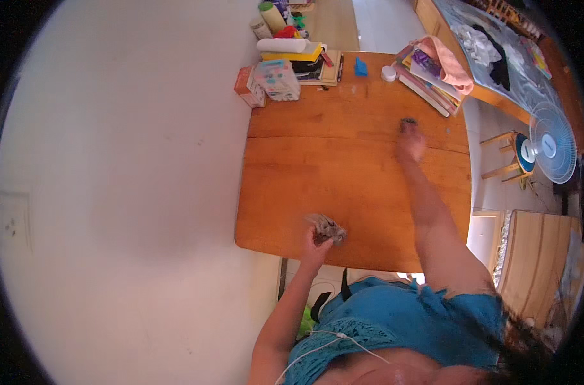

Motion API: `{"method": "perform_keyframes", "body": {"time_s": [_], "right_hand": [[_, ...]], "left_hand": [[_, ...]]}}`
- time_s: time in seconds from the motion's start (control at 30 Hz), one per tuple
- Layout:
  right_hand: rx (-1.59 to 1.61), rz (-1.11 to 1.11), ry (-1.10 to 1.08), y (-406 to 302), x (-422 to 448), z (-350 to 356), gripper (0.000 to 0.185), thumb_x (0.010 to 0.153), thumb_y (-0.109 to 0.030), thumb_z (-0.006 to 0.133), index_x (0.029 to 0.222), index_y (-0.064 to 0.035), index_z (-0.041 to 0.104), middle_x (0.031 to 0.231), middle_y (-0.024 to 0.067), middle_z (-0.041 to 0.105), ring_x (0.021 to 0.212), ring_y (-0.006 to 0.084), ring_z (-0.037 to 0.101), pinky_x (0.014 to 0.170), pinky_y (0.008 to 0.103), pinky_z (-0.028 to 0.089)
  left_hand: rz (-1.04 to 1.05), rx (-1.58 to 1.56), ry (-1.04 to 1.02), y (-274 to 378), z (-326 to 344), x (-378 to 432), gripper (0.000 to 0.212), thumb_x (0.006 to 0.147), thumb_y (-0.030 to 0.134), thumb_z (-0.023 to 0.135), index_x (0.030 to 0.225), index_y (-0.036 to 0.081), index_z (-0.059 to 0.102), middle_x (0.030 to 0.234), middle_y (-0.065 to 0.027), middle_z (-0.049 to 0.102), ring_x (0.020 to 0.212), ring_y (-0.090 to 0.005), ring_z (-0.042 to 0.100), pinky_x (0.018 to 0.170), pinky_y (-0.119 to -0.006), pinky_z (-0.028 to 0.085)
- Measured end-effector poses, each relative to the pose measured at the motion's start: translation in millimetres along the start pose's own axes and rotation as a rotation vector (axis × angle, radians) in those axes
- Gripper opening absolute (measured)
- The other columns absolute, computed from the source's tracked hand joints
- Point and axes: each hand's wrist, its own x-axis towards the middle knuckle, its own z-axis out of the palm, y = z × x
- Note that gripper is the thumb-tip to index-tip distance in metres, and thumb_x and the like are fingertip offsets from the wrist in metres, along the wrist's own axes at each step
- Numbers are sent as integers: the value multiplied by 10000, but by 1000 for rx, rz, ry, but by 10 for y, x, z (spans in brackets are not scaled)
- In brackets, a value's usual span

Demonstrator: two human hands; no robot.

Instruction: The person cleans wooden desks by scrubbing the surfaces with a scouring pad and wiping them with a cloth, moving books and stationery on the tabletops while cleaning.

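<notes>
My left hand (319,244) grips a crumpled grey-brown cloth (331,231) over the near left part of the wooden table (292,178). Farther off, towards the far right of the table, my right hand (412,144) is stretched out and blurred. A small dark object (408,124) is at its fingertips; the blur hides what it is and just how the fingers hold it.
A pink cloth (446,62) lies on stacked books (426,91) at the far right corner, beside a white round lid (388,73) and a blue scrap (360,67). Boxes (251,86) and a clear container (278,81) stand far left. A fan (552,143) is at right.
</notes>
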Motion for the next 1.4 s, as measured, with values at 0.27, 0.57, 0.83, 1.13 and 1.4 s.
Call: {"method": "perform_keyframes", "body": {"time_s": [0.27,0.57,0.83,1.13,1.4], "right_hand": [[279,-880,44,-1508,-787,778,211,847,-177,468,947,-40,595,985,154,586,946,302,544,839,397,432],[-277,-274,135,-537,187,33,194,829,-120,448,940,-55,592,910,141,605,873,269,576,708,385,480],[39,-878,136,-1385,-367,570,203,828,-162,471,984,-71,564,966,123,601,861,299,588,725,398,485],[-380,-111,11,-347,94,-200,232,844,-167,428,1001,-74,572,972,109,588,934,289,544,762,403,476],[-34,-658,5,-1109,-440,298,248,791,-125,470,1014,-90,576,1101,126,568,1038,266,527,843,382,453]], "left_hand": [[-123,147,-83,-66,-335,296,518,776,89,616,1234,34,380,1168,-114,461,1071,-221,470,935,-353,379],[-251,351,56,-37,-1106,190,495,782,86,601,1230,19,399,1188,-121,490,1068,-224,495,913,-342,402],[-132,1151,216,-217,-1349,322,825,690,322,690,1334,12,277,1379,-219,270,1300,-345,196,1057,-439,157],[-172,1406,110,-156,-1229,338,1014,653,486,673,1354,-54,175,1415,-271,129,1321,-389,99,1037,-556,61],[-262,1468,64,9,-1187,427,1043,655,469,680,1358,-62,122,1417,-273,119,1322,-390,100,1048,-530,69]]}}
